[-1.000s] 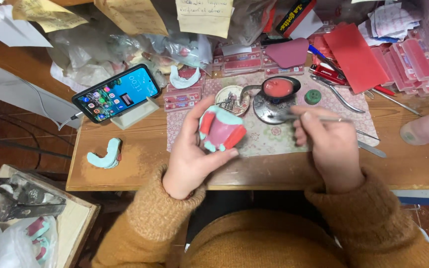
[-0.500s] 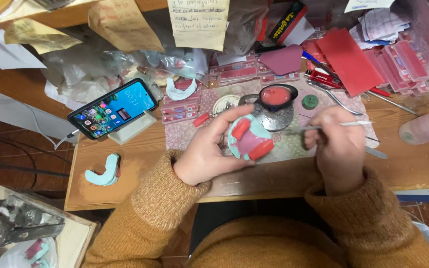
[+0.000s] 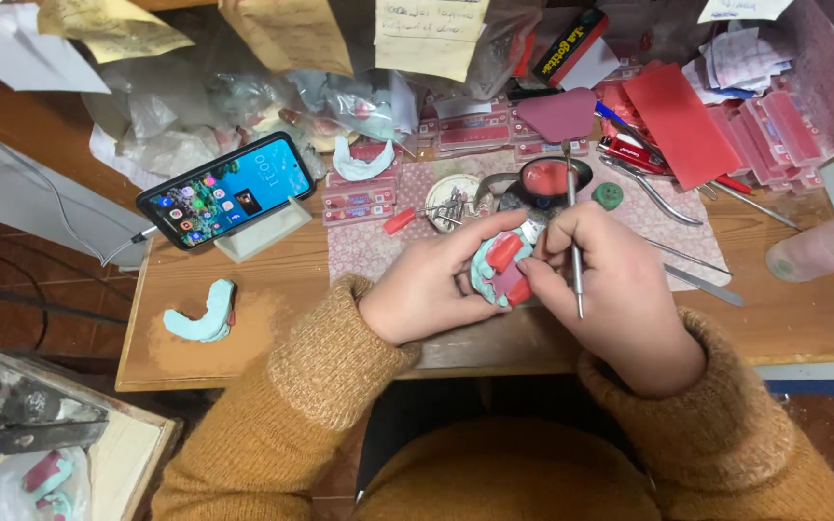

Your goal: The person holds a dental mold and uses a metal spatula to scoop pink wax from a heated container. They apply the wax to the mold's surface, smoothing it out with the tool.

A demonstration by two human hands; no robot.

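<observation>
At the near edge of a wooden desk (image 3: pixel 243 347), a person in a mustard sweater works with both hands close together. The left hand (image 3: pixel 431 289) cups a teal dental cast (image 3: pixel 494 275) carrying red wax, fingers wrapped around it; the right hand (image 3: pixel 620 289) pinches a slim metal wax tool (image 3: pixel 574 236) and also touches the cast. Bare wood lies open to the left, where a second teal cast (image 3: pixel 203 314) rests alone near the desk's left edge. Farther back, a smartphone (image 3: pixel 229 190) leans on a stand, a small pan of red wax (image 3: pixel 552 178) sits just beyond the hands, and red wax sheets (image 3: pixel 678 121) crowd the far right. A plastic bottle (image 3: pixel 822 249) lies at the right edge.
</observation>
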